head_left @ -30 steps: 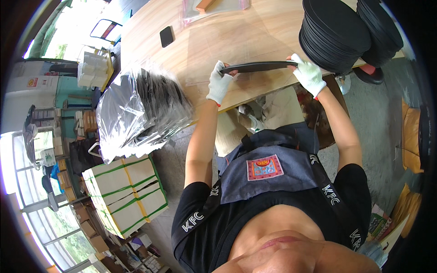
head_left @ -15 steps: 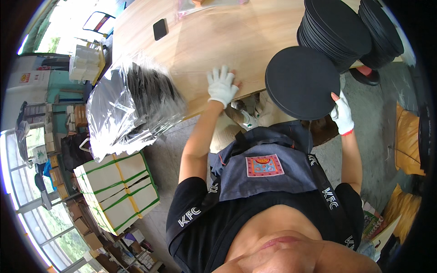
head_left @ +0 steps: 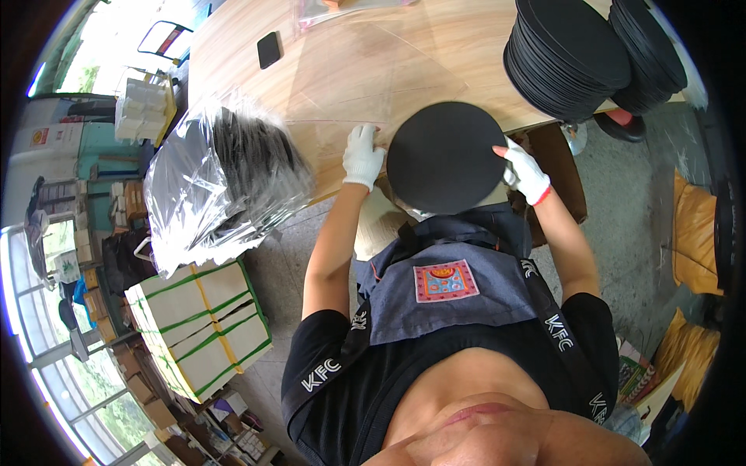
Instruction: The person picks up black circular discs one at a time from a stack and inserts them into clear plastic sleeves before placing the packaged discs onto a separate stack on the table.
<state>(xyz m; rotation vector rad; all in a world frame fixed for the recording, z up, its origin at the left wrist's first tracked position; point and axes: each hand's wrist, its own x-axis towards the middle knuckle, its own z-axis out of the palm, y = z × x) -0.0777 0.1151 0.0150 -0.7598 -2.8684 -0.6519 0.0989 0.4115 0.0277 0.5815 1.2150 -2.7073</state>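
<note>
A round black disc (head_left: 446,158), flat and thin, is tilted in front of me over the table's near edge. My right hand (head_left: 527,172), in a white glove with a red cuff, grips its right rim with the bare thumb on top. On the left, my gloved left hand (head_left: 363,158) is at the table edge. Its fingers are drawn together on the near edge of a clear plastic bag (head_left: 342,85) lying flat on the wood; the exact grip is partly hidden. Two tall stacks of black discs, a nearer stack (head_left: 571,58) and a farther stack (head_left: 649,54), stand at the right.
Shiny clear wrapping with black discs inside (head_left: 233,179) sits at the table's left edge. A black phone (head_left: 268,50) lies farther back on the wooden table (head_left: 225,46). Below left stands a pale strapped box (head_left: 203,330); a brown carton (head_left: 563,175) is under the table's right side.
My right hand has brought the disc leftward, away from the stacks and closer to my left hand. The left hand's spread fingers have drawn together at the bag's edge.
</note>
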